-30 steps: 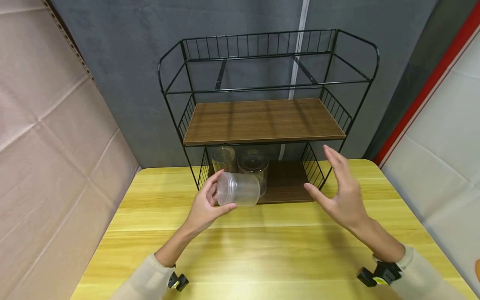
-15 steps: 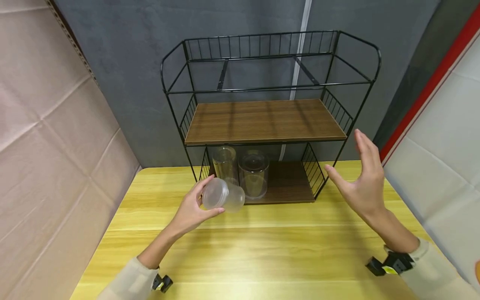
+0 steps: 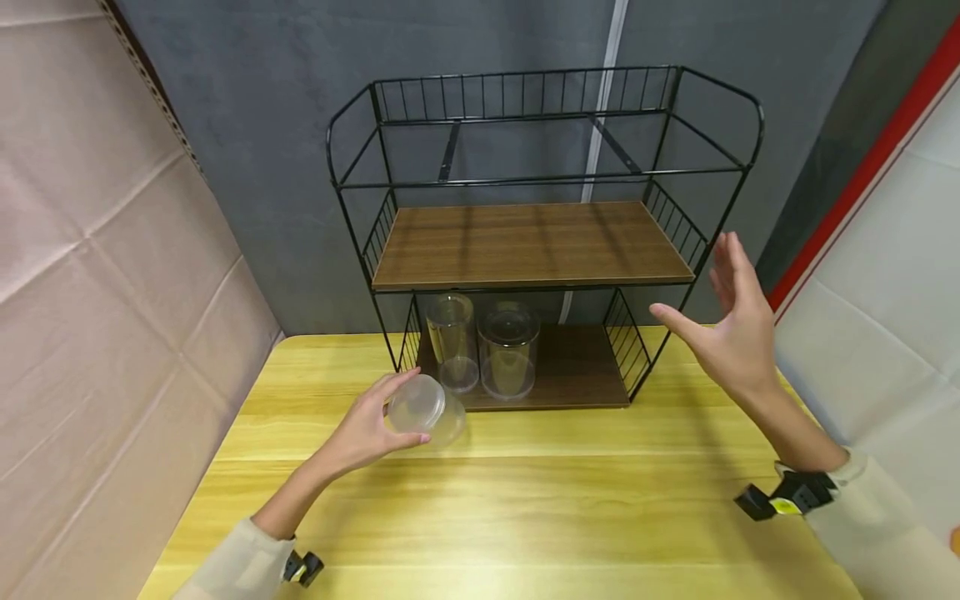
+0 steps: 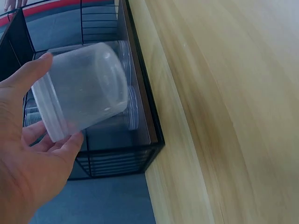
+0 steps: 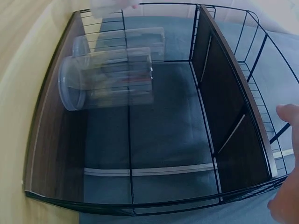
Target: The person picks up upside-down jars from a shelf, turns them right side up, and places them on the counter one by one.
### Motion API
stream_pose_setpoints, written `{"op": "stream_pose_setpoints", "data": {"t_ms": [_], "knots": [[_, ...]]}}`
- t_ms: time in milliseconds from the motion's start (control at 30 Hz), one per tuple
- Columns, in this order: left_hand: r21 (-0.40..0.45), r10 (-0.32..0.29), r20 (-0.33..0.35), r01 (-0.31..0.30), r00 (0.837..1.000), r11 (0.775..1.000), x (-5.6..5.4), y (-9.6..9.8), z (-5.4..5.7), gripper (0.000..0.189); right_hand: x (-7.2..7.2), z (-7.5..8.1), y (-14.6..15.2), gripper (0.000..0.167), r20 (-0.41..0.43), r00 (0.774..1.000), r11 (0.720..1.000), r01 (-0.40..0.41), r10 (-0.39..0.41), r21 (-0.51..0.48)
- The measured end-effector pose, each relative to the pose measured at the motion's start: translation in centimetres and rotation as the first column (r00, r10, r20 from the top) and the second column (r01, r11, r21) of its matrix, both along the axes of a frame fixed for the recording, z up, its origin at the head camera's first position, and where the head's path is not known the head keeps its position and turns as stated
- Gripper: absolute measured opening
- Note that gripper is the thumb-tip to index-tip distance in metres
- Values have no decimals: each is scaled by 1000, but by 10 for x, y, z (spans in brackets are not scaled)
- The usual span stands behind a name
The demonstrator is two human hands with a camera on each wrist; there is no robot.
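Note:
My left hand [image 3: 367, 429] grips a translucent plastic jar [image 3: 450, 419] round its lid end, thumb on one side and fingers on the other. The jar is tilted, its round lid facing the head camera, just in front of the rack's lower left corner. In the left wrist view the jar [image 4: 88, 88] looks see-through, its base pointing away from the palm. Two clear jars stand side by side on the bottom shelf: a left jar [image 3: 452, 333] and a wider right jar [image 3: 508, 358]. My right hand [image 3: 738, 333] is raised beside the rack's right side, thumb apart, holding nothing.
A black wire rack [image 3: 525, 287] stands at the back of the yellow wooden table [image 3: 525, 500]. Its middle shelf [image 3: 532, 242] is a brown board; the top tier is bare wire frame. A grey curtain [image 3: 300, 208] hangs behind, with pale sheets at both sides.
My left hand has moved left and towards me with the jar, turning its lid more to the head camera. The right hand has drawn away to the right and up.

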State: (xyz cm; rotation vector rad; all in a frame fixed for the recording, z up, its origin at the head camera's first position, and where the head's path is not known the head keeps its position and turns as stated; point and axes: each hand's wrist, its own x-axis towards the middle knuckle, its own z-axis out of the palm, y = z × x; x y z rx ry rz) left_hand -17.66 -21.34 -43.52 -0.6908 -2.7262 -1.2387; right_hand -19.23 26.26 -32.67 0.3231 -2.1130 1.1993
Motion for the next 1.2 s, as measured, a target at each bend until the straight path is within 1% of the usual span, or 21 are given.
{"op": "stream_pose_setpoints", "data": {"t_ms": [167, 267, 433, 567, 733, 933, 1200], "knots": [[-102, -42, -61, 36, 997, 994, -2, -6, -3, 99, -8, 6, 2, 117, 93, 996, 1000, -16, 16, -1], [-150, -49, -55, 41, 997, 988, -2, -10, -3, 98, -12, 8, 2, 118, 129, 991, 1000, -25, 24, 3], [-208, -48, -38, 39, 998, 977, -2, -18, -5, 98, -22, 10, 1, 118, 128, 989, 998, -69, 69, -7], [-226, -53, -40, 43, 998, 973, -2, -25, -6, 98, -28, 12, 1, 117, 126, 988, 996, -84, 84, -6], [-249, -61, -45, 48, 997, 967, -2, -31, -8, 99, -34, 14, 0, 117, 131, 989, 998, -68, 66, 9], [-257, -63, -45, 49, 997, 965, 0, -36, -11, 98, -36, 15, -1, 118, 130, 990, 998, -58, 55, 22], [-259, -67, -53, 51, 996, 964, 1, -42, -17, 96, -38, 16, -2, 115, 148, 988, 998, -53, 46, 42]]}}
